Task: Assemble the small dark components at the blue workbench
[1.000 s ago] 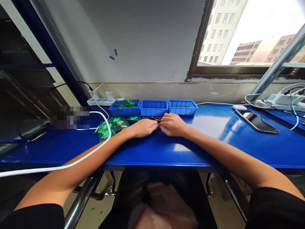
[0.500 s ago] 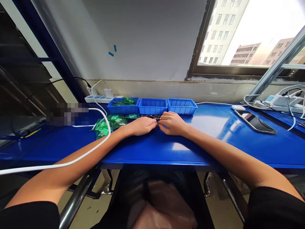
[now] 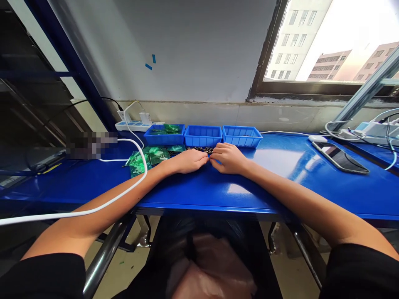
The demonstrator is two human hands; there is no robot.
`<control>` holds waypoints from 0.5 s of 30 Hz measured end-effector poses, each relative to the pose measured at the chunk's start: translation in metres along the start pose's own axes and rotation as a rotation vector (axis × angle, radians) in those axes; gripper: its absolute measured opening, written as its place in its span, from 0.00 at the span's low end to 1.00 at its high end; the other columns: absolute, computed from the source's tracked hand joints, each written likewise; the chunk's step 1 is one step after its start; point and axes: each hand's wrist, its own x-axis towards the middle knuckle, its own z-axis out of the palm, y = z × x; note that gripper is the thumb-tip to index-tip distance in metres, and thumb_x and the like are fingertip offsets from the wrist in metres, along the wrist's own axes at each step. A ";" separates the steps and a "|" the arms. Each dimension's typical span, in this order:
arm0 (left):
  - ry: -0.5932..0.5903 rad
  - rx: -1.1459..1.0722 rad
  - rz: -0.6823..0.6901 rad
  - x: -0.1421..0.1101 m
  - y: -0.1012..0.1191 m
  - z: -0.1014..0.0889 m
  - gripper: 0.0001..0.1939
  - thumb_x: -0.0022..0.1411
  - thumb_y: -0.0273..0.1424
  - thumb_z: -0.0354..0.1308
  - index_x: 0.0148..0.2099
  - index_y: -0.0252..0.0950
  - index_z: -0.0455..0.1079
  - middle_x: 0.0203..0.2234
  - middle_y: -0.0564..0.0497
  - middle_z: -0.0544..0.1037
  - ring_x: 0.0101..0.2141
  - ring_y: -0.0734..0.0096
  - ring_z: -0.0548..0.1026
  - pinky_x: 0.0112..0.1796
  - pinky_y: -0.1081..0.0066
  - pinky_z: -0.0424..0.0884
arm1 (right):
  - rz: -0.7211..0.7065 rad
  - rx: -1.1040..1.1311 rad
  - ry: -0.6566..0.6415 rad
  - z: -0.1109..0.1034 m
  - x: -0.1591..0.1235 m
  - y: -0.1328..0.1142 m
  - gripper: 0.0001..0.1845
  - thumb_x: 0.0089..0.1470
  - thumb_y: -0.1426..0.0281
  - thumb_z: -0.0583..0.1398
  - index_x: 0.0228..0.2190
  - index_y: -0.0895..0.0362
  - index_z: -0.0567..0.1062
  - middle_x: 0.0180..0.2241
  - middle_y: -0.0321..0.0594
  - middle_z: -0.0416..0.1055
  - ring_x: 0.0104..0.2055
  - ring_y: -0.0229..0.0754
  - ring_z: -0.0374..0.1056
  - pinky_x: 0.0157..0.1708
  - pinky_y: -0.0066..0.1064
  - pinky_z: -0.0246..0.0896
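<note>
My left hand [image 3: 192, 161] and my right hand [image 3: 228, 158] meet fingertip to fingertip low over the blue table [image 3: 193, 191]. Both have their fingers pinched together; whatever is between them is too small or hidden to make out. Just behind the fingers lies a heap of small dark and brassy parts [image 3: 199, 149], partly covered by the hands. Green plastic packets [image 3: 157, 154] are spread to the left, beside my left wrist. Three blue bins stand in a row behind: the left bin [image 3: 164, 139] holds green packets, then comes the middle bin [image 3: 203, 136] and the right bin [image 3: 242, 137].
A white cable [image 3: 102, 206] arcs across my left forearm. A power strip [image 3: 131, 126] with plugs stands at the back left. To the right lie a phone [image 3: 340, 157], a small white case [image 3: 318, 139] and another power strip [image 3: 368, 132] with tangled cables.
The whole view has shifted slightly, so things appear a little further right and up. Both hands keep almost the same pinched pose over the table.
</note>
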 end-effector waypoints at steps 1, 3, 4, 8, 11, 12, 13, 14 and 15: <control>-0.005 0.010 0.004 0.000 0.000 0.000 0.15 0.63 0.31 0.39 0.26 0.36 0.61 0.25 0.49 0.73 0.28 0.68 0.69 0.32 0.71 0.62 | 0.001 -0.002 0.002 0.000 0.000 0.000 0.16 0.56 0.71 0.50 0.21 0.58 0.73 0.21 0.41 0.67 0.29 0.39 0.57 0.30 0.31 0.47; -0.012 0.048 0.011 0.000 0.000 0.000 0.16 0.63 0.31 0.39 0.26 0.36 0.62 0.26 0.49 0.73 0.28 0.68 0.69 0.32 0.71 0.62 | -0.006 -0.015 -0.002 0.000 0.000 0.000 0.16 0.56 0.70 0.50 0.22 0.58 0.73 0.22 0.40 0.67 0.30 0.39 0.57 0.30 0.31 0.46; -0.013 0.067 0.011 0.000 0.001 0.000 0.16 0.63 0.31 0.39 0.27 0.35 0.62 0.26 0.48 0.74 0.28 0.68 0.70 0.32 0.71 0.62 | -0.010 -0.026 -0.006 0.000 0.000 0.000 0.16 0.56 0.70 0.50 0.22 0.58 0.73 0.22 0.41 0.67 0.30 0.39 0.57 0.30 0.32 0.46; 0.009 0.097 -0.041 -0.001 0.002 0.002 0.17 0.64 0.32 0.37 0.28 0.35 0.64 0.27 0.48 0.74 0.28 0.66 0.70 0.31 0.70 0.61 | 0.010 -0.081 -0.011 -0.002 0.001 -0.002 0.16 0.57 0.69 0.50 0.22 0.58 0.73 0.22 0.42 0.68 0.31 0.40 0.57 0.30 0.33 0.44; 0.024 0.101 -0.106 -0.001 0.003 0.003 0.18 0.64 0.33 0.37 0.29 0.35 0.65 0.27 0.48 0.75 0.27 0.67 0.70 0.29 0.71 0.61 | 0.063 -0.105 -0.014 -0.003 0.002 -0.005 0.16 0.56 0.69 0.51 0.22 0.59 0.73 0.23 0.42 0.68 0.32 0.41 0.58 0.30 0.33 0.44; 0.023 0.099 -0.115 -0.001 0.003 0.002 0.18 0.64 0.33 0.37 0.29 0.35 0.65 0.27 0.48 0.75 0.27 0.67 0.70 0.29 0.71 0.60 | 0.074 -0.108 -0.019 -0.004 0.003 -0.005 0.16 0.56 0.69 0.51 0.22 0.59 0.73 0.24 0.42 0.68 0.32 0.41 0.58 0.30 0.33 0.44; 0.023 0.096 -0.116 -0.001 0.003 0.002 0.19 0.64 0.33 0.37 0.29 0.35 0.65 0.27 0.48 0.75 0.27 0.67 0.70 0.29 0.71 0.60 | 0.078 -0.110 -0.023 -0.004 0.003 -0.006 0.16 0.56 0.69 0.51 0.22 0.59 0.73 0.24 0.42 0.69 0.32 0.41 0.58 0.30 0.32 0.44; 0.022 0.093 -0.109 -0.001 0.004 0.002 0.19 0.64 0.33 0.37 0.29 0.35 0.65 0.26 0.48 0.75 0.27 0.67 0.70 0.29 0.71 0.60 | 0.079 -0.109 -0.025 -0.003 0.003 -0.006 0.15 0.56 0.70 0.51 0.22 0.59 0.73 0.24 0.42 0.68 0.32 0.41 0.58 0.30 0.32 0.44; 0.023 0.088 -0.102 -0.002 0.004 0.002 0.19 0.64 0.33 0.37 0.29 0.35 0.65 0.26 0.48 0.75 0.27 0.67 0.70 0.29 0.71 0.60 | 0.078 -0.109 -0.025 -0.003 0.003 -0.006 0.16 0.56 0.70 0.51 0.23 0.59 0.73 0.23 0.42 0.68 0.32 0.40 0.58 0.30 0.32 0.44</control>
